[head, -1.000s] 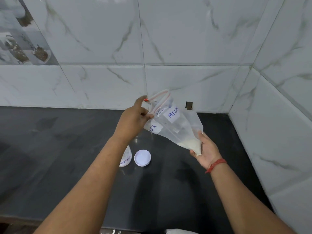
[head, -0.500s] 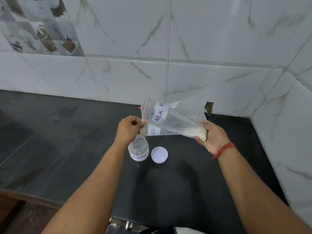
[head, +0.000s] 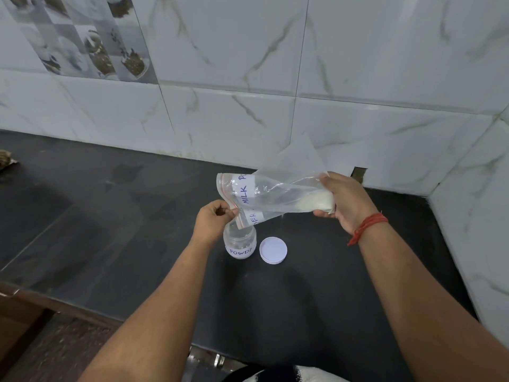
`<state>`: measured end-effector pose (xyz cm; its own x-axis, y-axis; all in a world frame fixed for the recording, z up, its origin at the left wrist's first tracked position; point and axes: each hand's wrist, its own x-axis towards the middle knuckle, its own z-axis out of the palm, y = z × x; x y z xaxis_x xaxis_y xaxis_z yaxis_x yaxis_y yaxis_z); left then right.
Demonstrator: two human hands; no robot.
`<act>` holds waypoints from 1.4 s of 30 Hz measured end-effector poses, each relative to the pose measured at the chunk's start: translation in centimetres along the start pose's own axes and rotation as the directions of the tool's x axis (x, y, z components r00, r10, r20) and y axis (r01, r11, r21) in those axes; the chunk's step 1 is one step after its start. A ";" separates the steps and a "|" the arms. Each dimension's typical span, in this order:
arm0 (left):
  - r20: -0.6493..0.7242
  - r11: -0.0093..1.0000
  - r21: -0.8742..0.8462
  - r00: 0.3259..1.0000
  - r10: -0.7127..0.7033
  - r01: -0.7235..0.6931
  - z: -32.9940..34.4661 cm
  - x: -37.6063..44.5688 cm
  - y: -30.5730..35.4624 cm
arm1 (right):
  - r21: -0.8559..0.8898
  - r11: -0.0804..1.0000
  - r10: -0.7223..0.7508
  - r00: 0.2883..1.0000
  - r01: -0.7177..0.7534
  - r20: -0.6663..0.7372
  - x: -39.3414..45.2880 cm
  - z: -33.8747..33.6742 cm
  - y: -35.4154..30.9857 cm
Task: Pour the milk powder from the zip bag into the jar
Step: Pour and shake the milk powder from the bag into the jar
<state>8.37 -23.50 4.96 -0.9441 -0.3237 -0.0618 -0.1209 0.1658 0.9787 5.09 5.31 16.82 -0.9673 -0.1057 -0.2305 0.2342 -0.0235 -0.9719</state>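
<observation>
A clear zip bag (head: 264,198) labelled MILK POWDER lies almost level in the air, its open mouth to the left and tipped down over the jar. My left hand (head: 213,221) pinches the mouth's edge. My right hand (head: 344,201) grips the bag's bottom end, where the white milk powder (head: 316,202) is bunched. Below the mouth stands a small clear jar (head: 240,244) without its lid, labelled POWDER, on the black counter (head: 137,230). Little or no powder shows inside the jar.
The jar's white lid (head: 273,250) lies upside down just right of the jar. White marble-tiled walls (head: 358,106) close the counter at the back and right. The counter's front edge (head: 82,306) runs across below my forearms. A brownish object (head: 5,158) sits at the far left.
The bag has swung from upright to nearly level, its mouth now lowered over the jar. My right hand has risen with the powder end. The camera has tilted down and left.
</observation>
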 end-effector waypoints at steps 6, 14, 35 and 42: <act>-0.008 0.999 -0.042 1.000 -0.024 0.023 -0.1 -0.1 -1.3 | -0.103 0.993 -0.060 0.998 0.060 0.007 -0.5 1.7 -1.1; -0.027 0.995 -0.091 0.998 -0.052 0.049 0.1 -0.2 -2.2 | -0.255 0.950 -0.172 0.983 0.182 0.062 -0.6 3.0 -1.8; -0.038 0.967 -0.220 0.990 -0.140 0.128 0.3 -0.1 -3.9 | -0.403 0.857 -0.304 0.946 0.323 0.112 -1.3 6.1 -2.9; -0.033 0.957 -0.249 0.986 -0.162 0.148 0.5 0.0 -3.9 | -0.397 0.812 -0.390 0.903 0.429 0.178 -1.9 6.3 -2.8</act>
<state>8.72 -23.67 1.02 -0.9015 -0.3769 -0.2126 -0.1793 -0.1218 0.9762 6.87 -0.71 20.27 -0.9479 -0.2633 0.1795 -0.2633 0.3300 -0.9065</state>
